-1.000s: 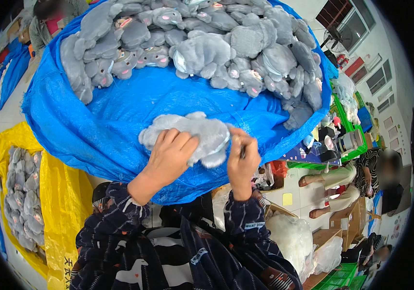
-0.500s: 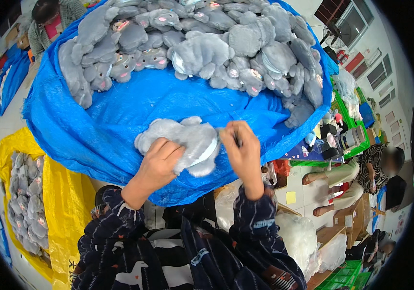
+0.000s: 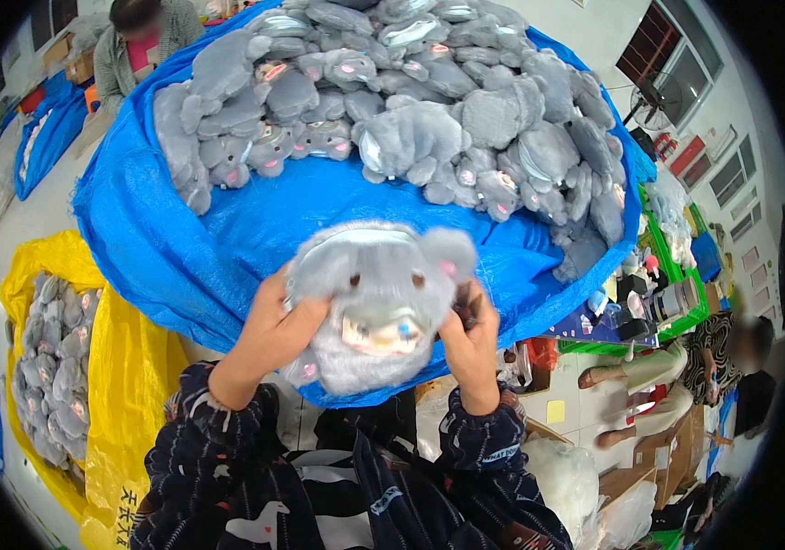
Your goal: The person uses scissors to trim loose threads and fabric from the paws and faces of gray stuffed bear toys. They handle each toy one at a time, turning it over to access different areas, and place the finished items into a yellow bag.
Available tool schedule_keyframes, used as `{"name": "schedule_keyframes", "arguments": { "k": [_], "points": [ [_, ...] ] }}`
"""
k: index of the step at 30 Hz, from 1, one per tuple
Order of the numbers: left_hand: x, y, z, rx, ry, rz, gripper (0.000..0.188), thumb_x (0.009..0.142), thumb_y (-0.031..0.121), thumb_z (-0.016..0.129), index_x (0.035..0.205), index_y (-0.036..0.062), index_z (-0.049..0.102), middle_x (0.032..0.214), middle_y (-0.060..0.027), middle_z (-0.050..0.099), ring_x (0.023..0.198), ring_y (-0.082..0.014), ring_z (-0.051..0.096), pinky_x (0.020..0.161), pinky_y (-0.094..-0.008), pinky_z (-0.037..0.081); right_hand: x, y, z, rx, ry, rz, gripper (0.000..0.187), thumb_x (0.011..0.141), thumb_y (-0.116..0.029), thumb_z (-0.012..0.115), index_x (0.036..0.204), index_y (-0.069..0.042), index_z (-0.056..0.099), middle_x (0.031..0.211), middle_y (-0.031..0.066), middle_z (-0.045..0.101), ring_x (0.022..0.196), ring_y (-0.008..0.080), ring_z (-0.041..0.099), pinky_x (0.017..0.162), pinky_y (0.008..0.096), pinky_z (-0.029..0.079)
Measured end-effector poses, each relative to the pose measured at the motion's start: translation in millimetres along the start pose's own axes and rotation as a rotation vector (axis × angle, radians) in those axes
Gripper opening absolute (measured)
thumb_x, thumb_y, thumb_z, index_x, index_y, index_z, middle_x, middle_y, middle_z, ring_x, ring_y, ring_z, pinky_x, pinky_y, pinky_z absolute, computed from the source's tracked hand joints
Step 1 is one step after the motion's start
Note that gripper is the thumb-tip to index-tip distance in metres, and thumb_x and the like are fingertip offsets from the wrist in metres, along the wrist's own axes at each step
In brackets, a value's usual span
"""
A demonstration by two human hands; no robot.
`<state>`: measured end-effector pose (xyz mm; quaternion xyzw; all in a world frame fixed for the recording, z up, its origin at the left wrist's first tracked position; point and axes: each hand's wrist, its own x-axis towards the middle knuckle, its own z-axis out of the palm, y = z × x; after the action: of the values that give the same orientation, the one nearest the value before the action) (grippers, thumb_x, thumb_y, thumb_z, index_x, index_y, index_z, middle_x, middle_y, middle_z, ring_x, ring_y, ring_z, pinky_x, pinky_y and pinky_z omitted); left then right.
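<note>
- While both hands are closed on one grey plush toy (image 3: 388, 280), it sits just below clock centre, above the near side of a big blue sack (image 3: 161, 266).
- Left hand (image 3: 267, 344), at the toy's 8 o'clock: thumb on the front of the face, fingers curled behind the edge; thumb-to-finger gap filled by plush.
- Right hand (image 3: 473, 356), at the toy's 4 o'clock: pinching the other edge, thumb forward, fingers bent. A dark object by these fingers, too unclear to name.
- Toy face toward the camera: two brown eyes, pink inside the ear at its 2 o'clock, pale curved band along its 12, printed patch low on the face.
- Blue sack, wide open: heap of similar grey toys (image 3: 411, 137) banked against its far wall around 12, bare blue lining nearer the hands.
- Yellow sack (image 3: 140, 367), 8 to 9 o'clock: more small grey toys inside, packed close.
- Cardboard box (image 3: 672, 451), 4 o'clock; contents not legible.
- Held toy blurred; most finger ends hidden behind it.
- Seated person (image 3: 115, 62) at 11, partly covered by the blue sack's rim.
- Patterned sleeves (image 3: 204, 440) at 7; wearer's clothing cut off by the lower edge.
</note>
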<state>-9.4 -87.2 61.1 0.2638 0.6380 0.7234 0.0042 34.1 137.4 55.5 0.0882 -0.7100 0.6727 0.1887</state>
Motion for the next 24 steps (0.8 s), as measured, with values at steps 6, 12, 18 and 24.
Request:
{"name": "schedule_keyframes", "arguments": {
  "k": [6,12,18,24],
  "points": [
    [-10,-75,-17,0.043,0.088,-0.165,0.042,0.094,0.019,0.056,0.13,0.0008,0.046,0.119,-0.0095,0.057,0.105,-0.0155,0.054,0.091,-0.0294,0.043,-4,65,9,0.016,-0.088,0.352,0.035,0.087,-0.028,0.067,0.105,0.001,0.06,0.071,-0.0032,0.054,0.056,0.0032,0.044,0.047,0.0209,0.036],
    [0,-57,-10,0.083,0.164,-0.194,0.035,0.09,0.021,0.063,0.116,-0.0009,0.059,0.099,-0.0067,0.064,0.091,-0.0115,0.058,0.078,-0.0264,0.048,8,54,13,-0.025,0.042,0.274,0.036,0.088,-0.024,0.066,0.109,0.004,0.059,0.082,0.0008,0.057,0.064,0.0039,0.049,0.053,0.0197,0.038],
    [-3,-64,-3,-0.495,0.256,-0.36,0.021,0.093,0.021,0.059,0.101,0.0031,0.065,0.095,-0.0034,0.066,0.084,-0.0109,0.061,0.074,-0.0267,0.051,16,52,22,-0.305,-0.017,-0.133,0.019,0.091,-0.017,0.062,0.094,0.002,0.061,0.078,-0.0019,0.054,0.064,0.004,0.045,0.056,0.0199,0.037],
    [0,-71,3,-0.989,0.235,-0.538,0.026,0.096,0.029,0.053,0.107,0.0071,0.062,0.102,-0.0048,0.065,0.089,-0.0149,0.062,0.077,-0.0308,0.053,9,67,20,0.259,0.017,0.366,0.015,0.091,-0.018,0.061,0.089,-0.004,0.058,0.084,0.0011,0.061,0.073,0.0057,0.055,0.063,0.0217,0.045]
  ]
}}
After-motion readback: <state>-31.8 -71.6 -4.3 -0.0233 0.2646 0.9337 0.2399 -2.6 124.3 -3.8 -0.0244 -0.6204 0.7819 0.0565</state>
